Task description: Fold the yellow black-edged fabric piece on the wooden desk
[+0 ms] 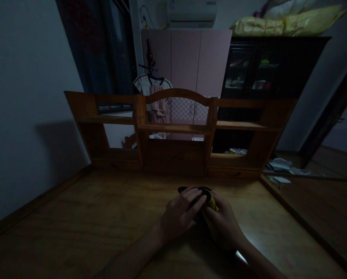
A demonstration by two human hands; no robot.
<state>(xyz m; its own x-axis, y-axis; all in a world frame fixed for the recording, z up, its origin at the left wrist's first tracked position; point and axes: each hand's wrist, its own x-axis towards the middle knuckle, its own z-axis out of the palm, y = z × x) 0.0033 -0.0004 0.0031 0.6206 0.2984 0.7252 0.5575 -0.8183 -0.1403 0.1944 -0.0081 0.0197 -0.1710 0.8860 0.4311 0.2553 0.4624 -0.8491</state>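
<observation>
Low over the wooden desk, a dark object with a yellow side [212, 201] is between my two hands. It has a thin dark rim at the far side and a round dark opening or curl near the middle; its kind is too dim to tell. My left hand [179, 213] lies over its left part, fingers bent across the dark top. Around the yellow side curls my right hand [224, 221], the thumb toward me. The hands cover much of the object, and its underside is in shadow.
A wooden desk top [103, 209] spreads under the hands. Along its far edge stands a wooden shelf unit [176, 128] with small drawers. A white wall [31, 116] rises at the left. Beyond are a pink wardrobe [185, 58], a dark cabinet [266, 69] and hanging clothes [158, 97].
</observation>
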